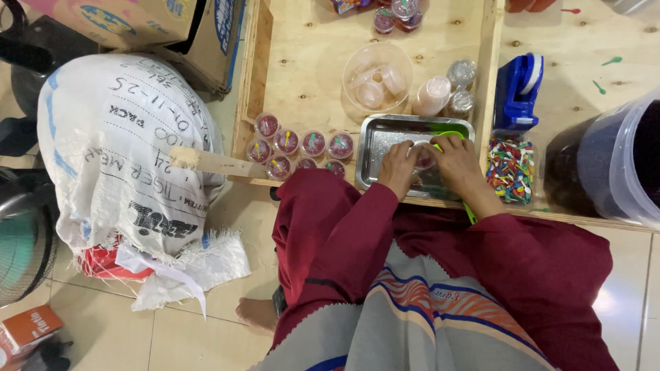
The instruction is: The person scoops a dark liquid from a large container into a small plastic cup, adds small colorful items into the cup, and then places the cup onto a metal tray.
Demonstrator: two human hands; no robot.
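My left hand [397, 165] and my right hand [456, 159] meet over a small clear plastic cup [423, 155] and press on its lid, inside a shallow metal tray [379, 130]. Both hands grip the cup together. A green object [450, 135] lies in the tray behind my right hand, mostly hidden. Several small sealed cups with dark red filling [300, 145] stand in two rows just left of the tray on the low wooden table [302, 82].
A clear bowl of empty cups [377, 79] and stacked cups [432, 96] sit behind the tray. A blue tape dispenser [517, 91], a container of coloured small spoons [510, 170] and a large dark tub [605, 165] are right. A white sack [117, 144] stands left.
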